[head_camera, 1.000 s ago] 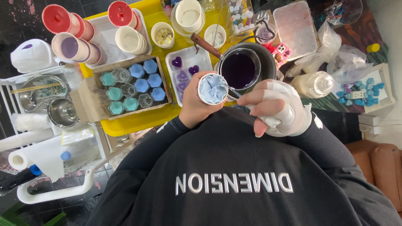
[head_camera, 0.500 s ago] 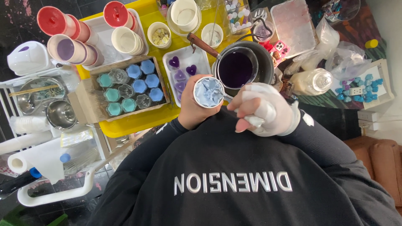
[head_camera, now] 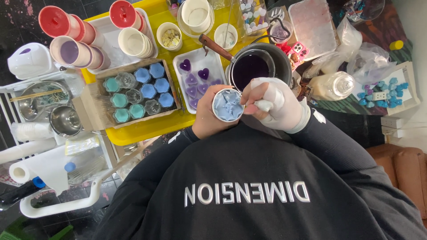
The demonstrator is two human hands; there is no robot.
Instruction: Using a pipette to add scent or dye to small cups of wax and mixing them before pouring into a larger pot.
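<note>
Left hand (head_camera: 209, 113) was wrapped around a small round cup of pale blue wax (head_camera: 227, 105), held up over the person's chest, just at 6 o'clock from the dark pot of purple liquid (head_camera: 251, 69). Right hand (head_camera: 271, 104), in a white glove, was clenched on sth. small & white pressed at the cup's rim at 3 o'clock; couldn't tell what it was. At 12 o'clock from the cup lay a white tray w/ purple heart shapes (head_camera: 198, 73). At 9 o'clock, on the yellow counter (head_camera: 147, 126), sat a cardboard box of blue & teal candle jars (head_camera: 138, 91).
</note>
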